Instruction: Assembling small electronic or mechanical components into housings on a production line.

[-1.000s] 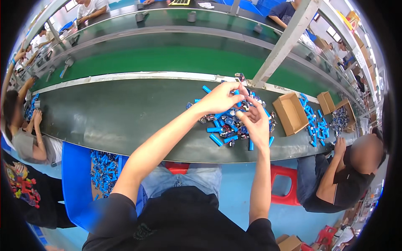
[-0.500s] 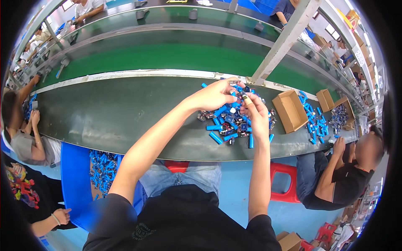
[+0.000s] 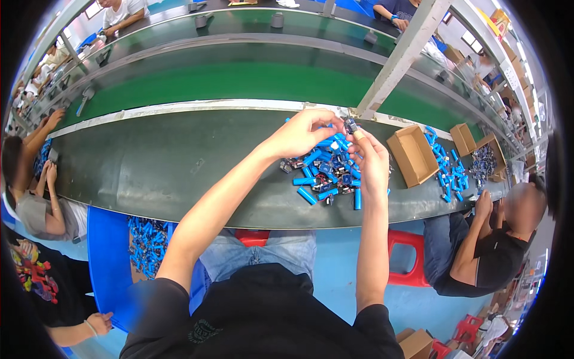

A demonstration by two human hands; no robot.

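Observation:
Above a pile of blue cylindrical battery cells with small circuit boards (image 3: 323, 173), my two hands meet at the far side of the bench. My right hand (image 3: 372, 157) grips a small dark circuit board (image 3: 351, 125) between thumb and fingers; a tan cover sits on one fingertip. My left hand (image 3: 306, 133) is curled in a pinch just left of that board, its fingertips close to it. Whatever lies between the left fingertips is too small to make out. Cells lie directly beneath both hands.
An open cardboard box (image 3: 414, 157) stands right of the pile, with more blue cells (image 3: 449, 173) beyond it. A metal post (image 3: 397, 66) rises behind my hands beside the green conveyor (image 3: 239, 78). A blue bin (image 3: 107, 263) holds cells at lower left. Co-workers sit on both sides.
My right hand has raised the circuit board slightly, up and away from the pile. The left hand has drawn back a little to the left, its fingers now more curled.

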